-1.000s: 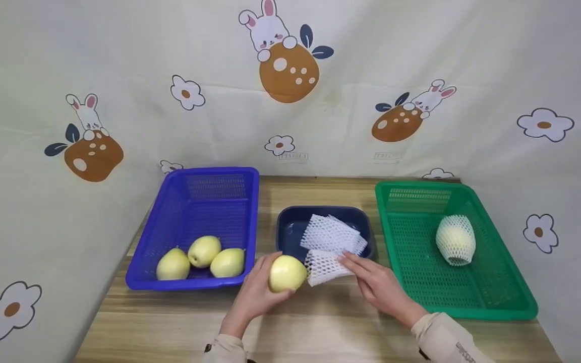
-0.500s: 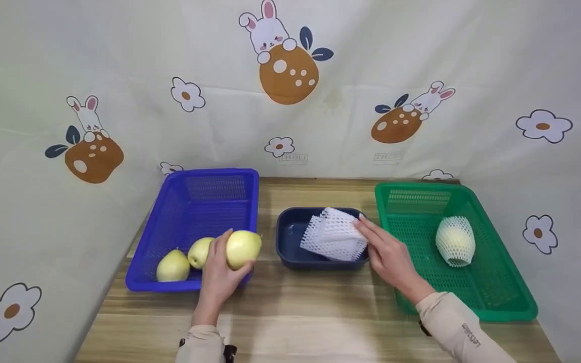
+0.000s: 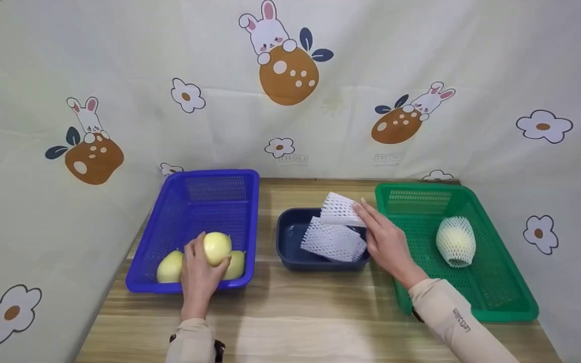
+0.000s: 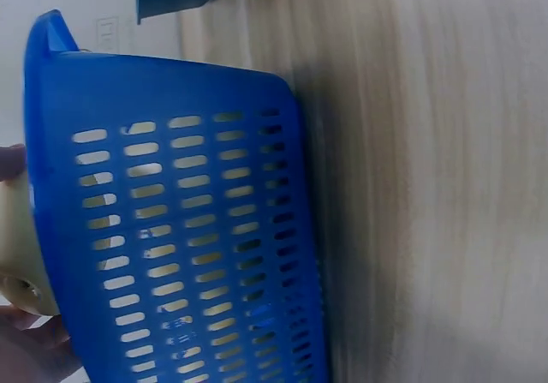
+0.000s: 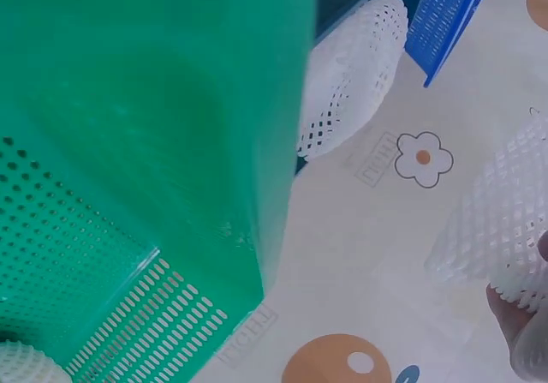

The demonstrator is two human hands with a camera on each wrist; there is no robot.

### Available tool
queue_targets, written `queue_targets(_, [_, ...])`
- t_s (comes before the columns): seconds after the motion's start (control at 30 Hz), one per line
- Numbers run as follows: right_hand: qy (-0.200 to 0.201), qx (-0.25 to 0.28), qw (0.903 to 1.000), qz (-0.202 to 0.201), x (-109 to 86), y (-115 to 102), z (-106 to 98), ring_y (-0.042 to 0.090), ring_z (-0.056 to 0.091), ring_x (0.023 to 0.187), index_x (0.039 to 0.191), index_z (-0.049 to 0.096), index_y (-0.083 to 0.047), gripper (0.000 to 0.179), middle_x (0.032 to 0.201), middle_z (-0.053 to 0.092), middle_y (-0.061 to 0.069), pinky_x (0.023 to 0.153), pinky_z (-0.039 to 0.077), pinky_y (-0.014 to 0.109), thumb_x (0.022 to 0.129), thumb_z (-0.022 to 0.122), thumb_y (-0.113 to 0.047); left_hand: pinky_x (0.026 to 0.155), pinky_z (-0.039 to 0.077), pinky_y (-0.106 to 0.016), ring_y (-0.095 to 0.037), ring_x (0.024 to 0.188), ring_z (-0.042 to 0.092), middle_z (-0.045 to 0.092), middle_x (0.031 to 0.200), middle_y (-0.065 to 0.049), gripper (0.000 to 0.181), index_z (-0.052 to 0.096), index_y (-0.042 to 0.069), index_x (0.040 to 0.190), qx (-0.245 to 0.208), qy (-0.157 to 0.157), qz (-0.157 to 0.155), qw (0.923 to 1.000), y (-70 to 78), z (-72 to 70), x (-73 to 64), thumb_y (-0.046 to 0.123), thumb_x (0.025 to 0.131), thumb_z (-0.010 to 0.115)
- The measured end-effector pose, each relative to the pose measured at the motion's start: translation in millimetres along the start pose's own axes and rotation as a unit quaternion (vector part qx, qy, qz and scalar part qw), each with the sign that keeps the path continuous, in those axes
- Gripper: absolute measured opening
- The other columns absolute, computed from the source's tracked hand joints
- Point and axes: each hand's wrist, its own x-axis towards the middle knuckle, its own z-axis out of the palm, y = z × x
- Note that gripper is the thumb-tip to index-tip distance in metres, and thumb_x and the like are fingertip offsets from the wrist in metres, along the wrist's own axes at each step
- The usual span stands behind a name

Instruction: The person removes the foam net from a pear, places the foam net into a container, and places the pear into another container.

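Note:
My left hand (image 3: 199,276) grips a pale yellow-green pear (image 3: 217,248) above the near part of the blue basket (image 3: 136,284). Two more pears show in that basket, a left pear (image 3: 169,267) and a right pear (image 3: 235,266), both partly covered by the hand. At the centre, my right hand (image 3: 390,246) pinches a white foam net sleeve (image 3: 337,209) over the back of the small navy tray (image 3: 290,247). Other flat foam nets (image 3: 328,244) lie in the tray. In the right wrist view the pinched foam net (image 5: 497,207) hangs at the right edge.
A green basket (image 3: 396,297) stands on the right, beneath the right forearm's side. Inside it lies a pear in a foam net (image 3: 456,242). Behind the wooden table (image 3: 290,322) hangs a printed cloth (image 3: 210,136).
My left hand has carried the pear leftward from the middle of the table to over the blue basket. My right hand has raised the foam net up and away from the tray's front.

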Motion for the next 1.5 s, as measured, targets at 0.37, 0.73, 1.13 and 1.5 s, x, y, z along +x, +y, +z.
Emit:
queue_targets(0.37, [-0.018, -0.059, 0.9979, 0.017, 21.0, 8.3, 17.2, 0.031, 0.056, 0.09, 0.127, 0.049, -0.018, 0.057, 0.126, 0.048, 0.009, 0.051, 0.046, 0.04, 0.076, 0.051, 0.005, 0.071, 0.041, -0.051, -0.041, 0.096, 0.045, 0.04, 0.115, -0.02, 0.079, 0.036, 0.003, 0.13, 0.033, -0.039, -0.05, 0.9974, -11.8, 0.6, 6.9, 0.026, 0.066, 0.075])
queue_targets(0.73, [-0.058, -0.094, 0.9932, 0.035, 35.2, 12.5, 35.0, 0.032, 0.056, 0.079, 0.128, 0.048, -0.019, 0.063, 0.127, 0.047, 0.009, 0.054, 0.045, 0.042, 0.071, 0.05, 0.007, 0.073, 0.04, -0.053, -0.043, 0.098, 0.044, 0.039, 0.117, -0.023, 0.079, 0.034, 0.003, 0.131, 0.04, -0.05, -0.05, 0.9967, -11.9, 3.6, 13.1, 0.027, 0.068, 0.075])
queue_targets(1.13, [-0.083, -0.135, 0.9873, 0.006, 20.2, 7.4, 71.5, 0.031, 0.052, 0.103, 0.125, 0.051, -0.016, 0.06, 0.123, 0.05, 0.013, 0.066, 0.048, 0.044, 0.071, 0.054, 0.009, 0.076, 0.039, -0.053, -0.044, 0.099, 0.044, 0.038, 0.118, -0.023, 0.08, 0.033, 0.003, 0.132, 0.009, -0.051, -0.055, 0.9971, -11.3, 14.8, 19.8, 0.029, 0.069, 0.075])
queue_targets(1.5, [-0.154, -0.167, 0.9739, -0.003, -13.9, 4.1, 98.0, 0.031, 0.046, 0.11, 0.124, 0.051, -0.014, 0.058, 0.124, 0.048, 0.015, 0.08, 0.044, 0.045, 0.069, 0.058, 0.005, 0.075, 0.039, -0.052, -0.042, 0.099, 0.044, 0.04, 0.119, -0.022, 0.078, 0.034, 0.005, 0.131, 0.031, -0.051, -0.053, 0.9968, -11.3, 17.9, 22.4, 0.033, 0.069, 0.074])
